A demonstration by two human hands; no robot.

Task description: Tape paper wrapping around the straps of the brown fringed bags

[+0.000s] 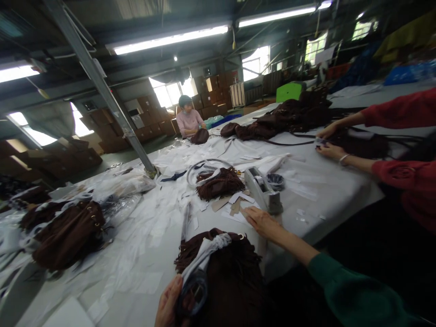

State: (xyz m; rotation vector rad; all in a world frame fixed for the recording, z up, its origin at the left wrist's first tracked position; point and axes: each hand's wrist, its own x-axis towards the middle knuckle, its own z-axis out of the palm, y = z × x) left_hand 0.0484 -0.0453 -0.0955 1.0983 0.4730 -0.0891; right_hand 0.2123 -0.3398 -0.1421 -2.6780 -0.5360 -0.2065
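A dark brown fringed bag (pixel 225 272) lies in front of me at the table edge. Its strap (pixel 200 259) is wrapped in white paper or film and ends near a dark ring-shaped part (pixel 195 290). My left hand (pixel 167 302) is closed on the wrapped strap beside that ring. My right hand (pixel 264 223) stretches forward, fingers extended, with the fingertips at a pile of small white and tan cards (pixel 235 204). Right behind it stands a grey tape dispenser (pixel 260 186). Whether the fingertips touch a card is too blurred to tell.
Another fringed brown bag (pixel 221 184) sits beyond the cards. More brown bags lie at the left (pixel 68 236) and far right (pixel 289 116). A co-worker's red sleeves (pixel 402 109) reach in at right; another person (pixel 188 118) works at the far side. A metal post (pixel 109 91) rises behind.
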